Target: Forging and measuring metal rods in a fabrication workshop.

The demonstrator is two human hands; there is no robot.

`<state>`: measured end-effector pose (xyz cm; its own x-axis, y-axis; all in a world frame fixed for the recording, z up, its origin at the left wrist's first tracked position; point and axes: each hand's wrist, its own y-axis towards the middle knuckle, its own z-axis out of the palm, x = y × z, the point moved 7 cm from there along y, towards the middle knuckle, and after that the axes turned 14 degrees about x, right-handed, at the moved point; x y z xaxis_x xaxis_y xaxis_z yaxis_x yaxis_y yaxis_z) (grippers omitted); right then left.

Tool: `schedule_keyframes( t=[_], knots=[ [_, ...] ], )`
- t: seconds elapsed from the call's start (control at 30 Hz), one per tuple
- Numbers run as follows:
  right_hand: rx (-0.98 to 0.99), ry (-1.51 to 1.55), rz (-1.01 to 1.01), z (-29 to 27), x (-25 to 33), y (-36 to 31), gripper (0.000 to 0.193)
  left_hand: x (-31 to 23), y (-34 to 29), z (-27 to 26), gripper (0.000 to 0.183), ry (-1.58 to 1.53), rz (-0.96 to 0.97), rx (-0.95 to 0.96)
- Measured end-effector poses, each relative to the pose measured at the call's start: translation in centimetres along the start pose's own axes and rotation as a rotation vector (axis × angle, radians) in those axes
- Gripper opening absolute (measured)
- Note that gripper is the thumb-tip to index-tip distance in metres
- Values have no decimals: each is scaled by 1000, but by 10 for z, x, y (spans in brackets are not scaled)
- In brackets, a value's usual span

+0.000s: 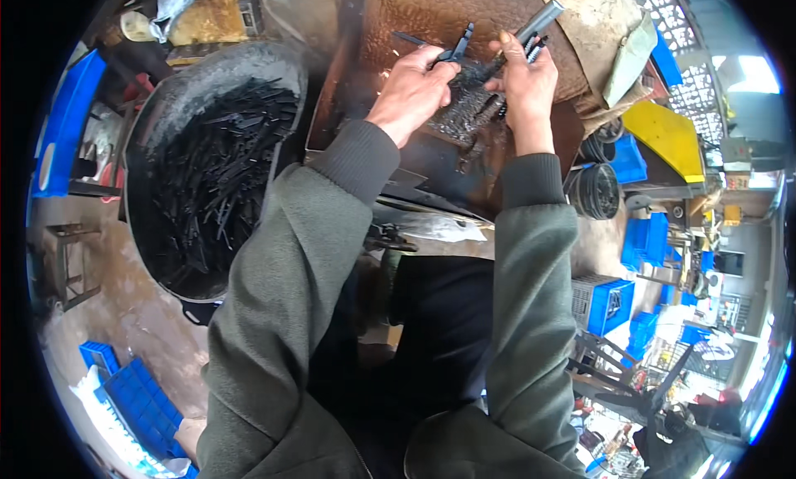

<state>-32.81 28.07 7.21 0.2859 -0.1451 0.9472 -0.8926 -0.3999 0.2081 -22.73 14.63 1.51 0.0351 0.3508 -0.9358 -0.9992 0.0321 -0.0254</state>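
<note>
My left hand (417, 92) is closed, its fingers gripping a dark, slim metal piece (463, 41) that sticks up past the fingertips. A second thin dark tip (406, 38) shows on the other side of that hand. To the right, my right hand (529, 88) is closed around a grey, channel-shaped metal bar (541, 21) slanting up and away. Dark ridged pieces show beside the bar, partly hidden by the fingers. Between and below both hands lies a heap of small dark bits (468, 106) on a brown, worn sheet (414, 8) covering the bench.
A large tub (166, 114) full of black metal strips (228, 164) stands at my left. Dark round buckets (595, 191) and a yellow panel (663, 139) are at the right. Blue crates (609, 305) stand on the floor farther right, a stool (70, 263) at far left.
</note>
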Motion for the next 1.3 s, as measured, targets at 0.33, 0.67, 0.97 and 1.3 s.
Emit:
schedule_keyframes(
  t=[0.33, 0.67, 0.97, 1.3],
  knots=[
    [8, 18, -9, 4, 1, 0, 24, 1, 6, 5, 33, 484, 130, -117],
    [-9, 14, -9, 2, 1, 1, 23, 1, 6, 5, 37, 493, -10, -117],
    [-2, 16, -22, 3, -1, 2, 23, 1, 10, -8, 40, 434, 16, -168],
    [-14, 17, -28, 5, -3, 1, 24, 7, 15, -18, 47, 415, 38, -232]
  ],
)
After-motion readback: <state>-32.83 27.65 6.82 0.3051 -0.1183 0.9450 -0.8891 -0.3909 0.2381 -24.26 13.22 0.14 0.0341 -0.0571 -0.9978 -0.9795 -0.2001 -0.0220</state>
